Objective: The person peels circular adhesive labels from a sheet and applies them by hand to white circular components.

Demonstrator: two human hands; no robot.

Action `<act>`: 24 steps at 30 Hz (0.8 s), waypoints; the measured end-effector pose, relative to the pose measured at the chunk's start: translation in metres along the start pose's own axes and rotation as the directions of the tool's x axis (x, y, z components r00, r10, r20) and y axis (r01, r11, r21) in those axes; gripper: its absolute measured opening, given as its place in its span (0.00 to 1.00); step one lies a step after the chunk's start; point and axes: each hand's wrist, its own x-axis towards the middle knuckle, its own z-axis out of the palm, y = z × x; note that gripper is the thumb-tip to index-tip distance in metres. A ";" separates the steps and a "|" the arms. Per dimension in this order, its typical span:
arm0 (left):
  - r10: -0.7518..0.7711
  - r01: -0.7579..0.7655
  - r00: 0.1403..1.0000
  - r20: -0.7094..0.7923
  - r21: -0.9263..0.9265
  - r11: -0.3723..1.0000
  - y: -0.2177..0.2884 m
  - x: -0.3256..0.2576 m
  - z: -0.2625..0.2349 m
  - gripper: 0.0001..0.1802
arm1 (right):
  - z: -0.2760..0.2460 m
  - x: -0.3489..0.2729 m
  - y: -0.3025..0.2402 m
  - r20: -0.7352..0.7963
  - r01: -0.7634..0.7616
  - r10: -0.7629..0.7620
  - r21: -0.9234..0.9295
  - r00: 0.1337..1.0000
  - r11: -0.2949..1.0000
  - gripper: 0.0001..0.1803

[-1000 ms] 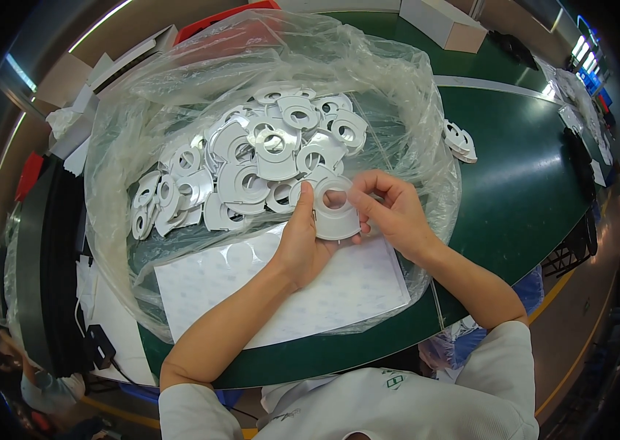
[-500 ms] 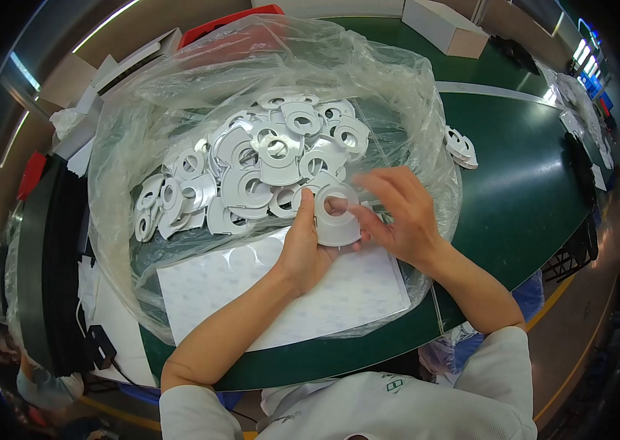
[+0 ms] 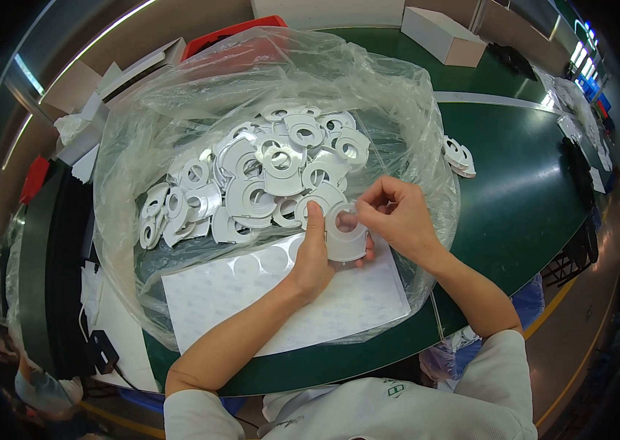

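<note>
My left hand (image 3: 313, 257) grips a flat white plastic part (image 3: 347, 248) with a large round hole, thumb along its left edge and fingers underneath. At the part's upper right edge, my right hand (image 3: 405, 221) is closed in a pinch, thumb and forefinger together. What lies between those fingertips is too small to make out. Just beyond my hands a loose pile of similar white parts (image 3: 240, 196) rests on a crumpled clear plastic bag (image 3: 123, 242). Below my hands lies a white sheet (image 3: 266, 312) with round shapes along its upper edge.
The green table (image 3: 515, 176) curves away on the right, where a small stack of white parts (image 3: 459, 155) sits beside the bag. A white box (image 3: 442, 37) stands at the back, a red tray (image 3: 233, 35) behind the bag. A small black box (image 3: 102, 350) with a cable lies at left.
My right hand has come down slightly, and its fingers have gone from spread and blurred to a pinch at the part's edge. My left hand still holds the white part.
</note>
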 end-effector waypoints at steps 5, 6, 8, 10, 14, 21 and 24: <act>-0.016 0.013 0.998 0.064 0.047 0.999 0.007 -0.001 0.006 0.47 | 0.005 -0.005 -0.010 -0.047 0.181 -0.254 -0.579 0.966 0.795 0.16; -0.025 0.023 0.999 0.035 0.033 0.999 0.009 0.000 0.007 0.48 | 0.007 -0.007 -0.012 -0.025 0.229 -0.341 -0.695 0.940 0.682 0.19; -0.028 0.028 1.000 -0.001 0.020 0.999 0.010 -0.001 0.006 0.48 | 0.007 -0.008 -0.018 0.016 0.272 -0.425 -0.790 0.905 0.550 0.21; -0.073 0.073 0.997 -0.002 -0.036 0.997 0.008 0.001 -0.001 0.48 | -0.001 -0.011 -0.023 0.103 0.322 -0.361 -0.710 0.927 0.626 0.18; -0.060 0.066 0.993 0.101 -0.056 0.996 0.007 0.003 -0.008 0.47 | -0.019 -0.005 -0.019 0.185 0.250 -0.179 -0.497 0.966 0.831 0.14; -0.027 0.026 1.000 -0.004 -0.074 0.997 0.020 -0.004 0.007 0.39 | -0.067 0.033 0.010 -0.280 0.219 -0.340 -0.384 0.898 0.897 0.09; 0.220 -0.237 0.969 0.113 0.679 0.695 0.056 -0.015 0.005 0.22 | -0.137 0.052 0.032 -0.464 0.139 -0.467 -0.582 0.753 0.801 0.08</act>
